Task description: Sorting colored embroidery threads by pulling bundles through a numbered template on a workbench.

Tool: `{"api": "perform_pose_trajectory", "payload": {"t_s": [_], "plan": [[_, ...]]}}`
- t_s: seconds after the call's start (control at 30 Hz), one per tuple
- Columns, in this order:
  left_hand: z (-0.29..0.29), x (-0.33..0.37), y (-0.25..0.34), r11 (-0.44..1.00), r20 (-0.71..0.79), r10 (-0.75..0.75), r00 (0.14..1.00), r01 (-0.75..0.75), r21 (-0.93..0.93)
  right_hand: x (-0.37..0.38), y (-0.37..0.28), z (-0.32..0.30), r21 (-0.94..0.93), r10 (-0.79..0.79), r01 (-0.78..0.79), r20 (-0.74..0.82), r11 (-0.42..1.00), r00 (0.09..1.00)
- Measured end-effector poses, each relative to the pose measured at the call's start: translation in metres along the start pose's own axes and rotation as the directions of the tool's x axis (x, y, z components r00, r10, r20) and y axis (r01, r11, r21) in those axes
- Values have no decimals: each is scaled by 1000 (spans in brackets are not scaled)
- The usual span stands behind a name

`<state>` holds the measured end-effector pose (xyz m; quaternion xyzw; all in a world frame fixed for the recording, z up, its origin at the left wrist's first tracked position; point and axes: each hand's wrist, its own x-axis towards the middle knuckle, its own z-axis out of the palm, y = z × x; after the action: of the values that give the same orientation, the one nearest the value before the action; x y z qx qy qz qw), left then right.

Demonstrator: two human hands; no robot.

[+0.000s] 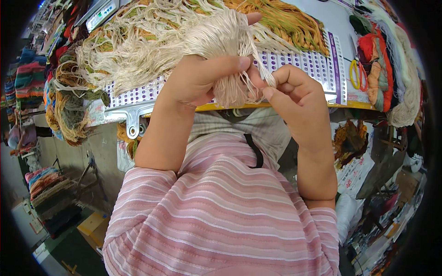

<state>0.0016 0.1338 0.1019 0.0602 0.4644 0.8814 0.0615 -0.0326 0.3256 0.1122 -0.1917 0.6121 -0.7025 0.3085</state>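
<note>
A thick bundle of cream yarn (216,39) is gripped in my left hand (200,76), with the thumb pressed across the strands. The bundle's ends hang below the fingers, above the table edge. Close on the right, my right hand (301,99) pinches a few cream strands (268,79) that run from the bundle, between thumb and forefinger. Beyond both hands, a mass of loose cream yarn (124,50) mixed with green and orange lies spread over a white perforated board (304,62). Orange-gold yarn (285,23) covers the board's far right part.
Scissors with yellow and red handles (358,76) lie right of the board, beside red and peach skeins (381,64). A digital scale (102,14) stands at the far left. Olive and brown skeins (73,96) hang over the left edge. A metal clamp (133,120) juts from the board's near left corner.
</note>
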Motion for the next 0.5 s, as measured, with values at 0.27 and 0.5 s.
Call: {"api": "perform_pose_trajectory", "payload": {"t_s": [0.27, 0.5], "plan": [[1, 14, 1, 958, -109, -58, 992, 86, 272, 9, -13, -25, -231, 41, -32, 36, 973, 999], [-33, 19, -6, 866, 347, -484, 803, 496, 61, 18, -21, -71, -63, 89, -75, 256, 995, 962]]}}
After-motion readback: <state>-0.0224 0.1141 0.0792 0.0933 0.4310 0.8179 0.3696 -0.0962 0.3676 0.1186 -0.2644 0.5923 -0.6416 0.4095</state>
